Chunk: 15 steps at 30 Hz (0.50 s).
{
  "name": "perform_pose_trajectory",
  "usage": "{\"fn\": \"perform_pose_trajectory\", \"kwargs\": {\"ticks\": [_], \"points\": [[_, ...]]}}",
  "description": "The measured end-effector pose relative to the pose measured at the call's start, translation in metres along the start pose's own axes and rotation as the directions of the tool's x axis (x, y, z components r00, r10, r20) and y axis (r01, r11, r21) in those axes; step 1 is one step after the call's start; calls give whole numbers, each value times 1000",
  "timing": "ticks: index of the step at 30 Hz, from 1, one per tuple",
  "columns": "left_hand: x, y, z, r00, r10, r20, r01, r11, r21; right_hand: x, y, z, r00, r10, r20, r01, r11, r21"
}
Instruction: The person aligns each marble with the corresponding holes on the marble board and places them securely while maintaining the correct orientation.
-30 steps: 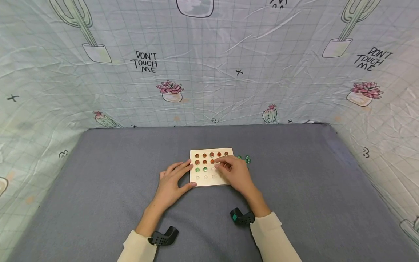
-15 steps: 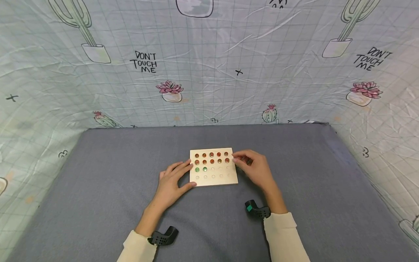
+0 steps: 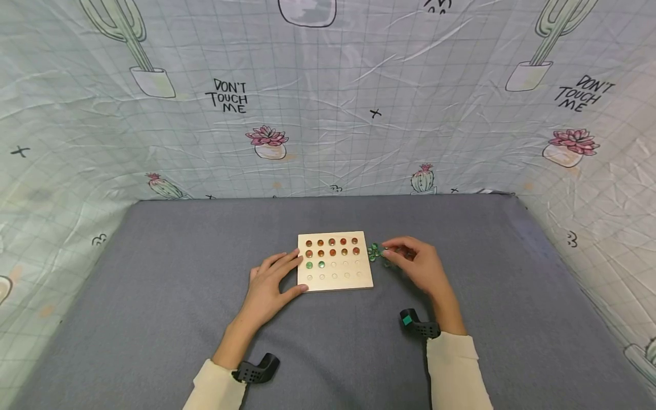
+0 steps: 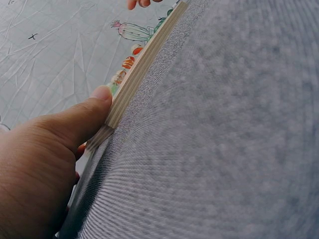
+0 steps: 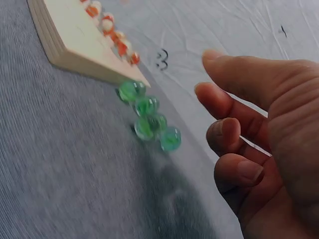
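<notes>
A pale wooden board [image 3: 335, 284] with rows of round hollows lies on the grey cloth. Reddish-orange marbles [image 3: 332, 252] fill its two far rows, and two green marbles [image 3: 321, 264] sit at the left of the third row. My left hand [image 3: 269, 289] touches the board's left edge with fingers spread, its thumb [image 4: 101, 94] at the near corner. Right of the board is a cluster of loose green marbles [image 5: 147, 106]. Beside them hovers my right hand [image 3: 417, 266], thumb and index finger apart, the other fingers bent; I see nothing between them.
Grey cloth [image 3: 205, 239] covers the table around the board. A patterned curtain [image 3: 328, 102] with cactus drawings rises behind and at both sides. Each wrist carries a black camera mount [image 3: 420, 324].
My right hand has moved from over the board, past its right edge, to beside the loose green marbles, which now show more fully. The left hand and the board have stayed in place.
</notes>
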State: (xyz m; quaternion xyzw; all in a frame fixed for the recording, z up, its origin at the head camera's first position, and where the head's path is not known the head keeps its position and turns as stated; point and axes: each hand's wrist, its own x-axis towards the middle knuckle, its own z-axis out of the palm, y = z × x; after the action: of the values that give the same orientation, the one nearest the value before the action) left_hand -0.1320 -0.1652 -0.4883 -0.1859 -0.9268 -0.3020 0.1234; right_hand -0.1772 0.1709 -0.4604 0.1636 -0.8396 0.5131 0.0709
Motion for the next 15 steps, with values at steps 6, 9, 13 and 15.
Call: {"fn": "perform_pose_trajectory", "kwargs": {"ticks": [6,9,13,15], "points": [[-1,-1,0,1000,4,-4,-4,1000,-2,-3,11,-4,998,48,38,-49,998,32],[-1,-1,1,1000,6,-3,-6,1000,1,-4,15,-4,994,88,71,-91,995,44],[-1,-1,1,1000,8,-2,-8,1000,2,-6,18,-5,985,137,110,-142,989,44],[-1,-2,2,1000,7,-3,-7,1000,3,-6,19,-6,980,153,126,-160,986,47]]}}
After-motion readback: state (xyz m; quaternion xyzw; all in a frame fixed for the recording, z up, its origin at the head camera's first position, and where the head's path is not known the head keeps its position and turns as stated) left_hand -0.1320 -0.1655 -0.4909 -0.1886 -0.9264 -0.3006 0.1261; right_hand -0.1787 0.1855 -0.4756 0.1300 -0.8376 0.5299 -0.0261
